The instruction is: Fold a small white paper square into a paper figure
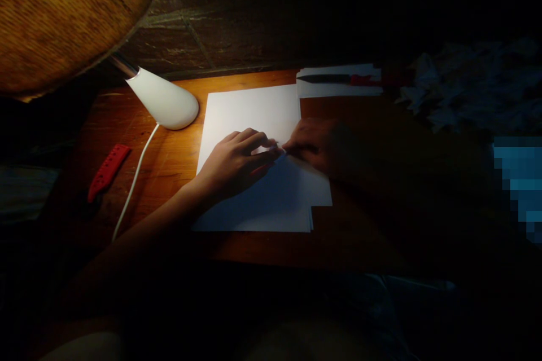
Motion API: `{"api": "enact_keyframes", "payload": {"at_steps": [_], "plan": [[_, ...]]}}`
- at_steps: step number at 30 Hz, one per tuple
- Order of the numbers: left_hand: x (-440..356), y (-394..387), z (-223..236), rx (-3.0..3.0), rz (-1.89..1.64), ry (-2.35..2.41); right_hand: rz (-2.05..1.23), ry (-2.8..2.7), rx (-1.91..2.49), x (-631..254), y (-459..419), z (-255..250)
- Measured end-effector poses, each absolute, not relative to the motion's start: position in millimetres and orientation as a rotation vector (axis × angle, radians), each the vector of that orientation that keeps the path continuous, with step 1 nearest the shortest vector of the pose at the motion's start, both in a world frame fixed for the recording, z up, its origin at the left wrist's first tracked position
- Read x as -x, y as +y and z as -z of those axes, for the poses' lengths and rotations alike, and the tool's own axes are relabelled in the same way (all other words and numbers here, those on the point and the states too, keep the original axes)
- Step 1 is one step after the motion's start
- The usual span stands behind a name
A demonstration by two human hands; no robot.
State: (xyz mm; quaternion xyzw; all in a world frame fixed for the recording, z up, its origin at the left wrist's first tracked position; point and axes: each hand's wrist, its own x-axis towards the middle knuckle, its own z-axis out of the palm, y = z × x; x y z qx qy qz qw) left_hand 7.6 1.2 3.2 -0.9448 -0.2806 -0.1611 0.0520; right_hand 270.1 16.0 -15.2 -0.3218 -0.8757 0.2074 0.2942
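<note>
My left hand is over a stack of white paper sheets, its thumb and fingers curled to a pinch. Facing it from the right, my right hand is closed too, mostly in shadow. Between the two sets of fingertips shows a small piece of white paper, largely covered by the fingers. The topmost sheet's lower right corner sticks out past the stack. Whether the small piece is separate from the sheets beneath, I cannot tell.
A lamp with a white base stands back left, its cord running forward. A red slotted handle lies left on the wooden desk. A knife rests on smaller paper sheets. Folded or crumpled white papers are heaped at right.
</note>
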Motion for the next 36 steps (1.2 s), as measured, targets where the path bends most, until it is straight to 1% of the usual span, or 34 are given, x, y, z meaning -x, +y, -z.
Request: {"api": "enact_keyframes", "payload": {"at_steps": [7,14,22,27,31,36], "plan": [[-10.2,-0.4,-5.5,2.813,0.431,-0.787,-0.562,-2.33,0.846,-270.5,18.1,16.2],[-6.8,2.0,-1.9,2.883,0.542,-0.847,-0.582,-2.295,0.797,-271.7,20.9,19.6],[-6.6,3.2,-0.6,2.888,0.563,-0.847,-0.612,-2.309,0.828,-271.8,20.0,17.3],[-8.3,1.3,-4.0,2.896,0.475,-0.882,-0.617,-2.324,0.884,-271.2,18.9,14.0],[-7.1,0.8,-6.3,2.91,0.387,-0.884,-0.638,-2.314,0.849,-271.3,20.2,13.9],[-1.6,5.5,-4.9,2.95,0.384,-0.837,-0.643,-2.256,0.895,-271.1,20.7,16.0]]}}
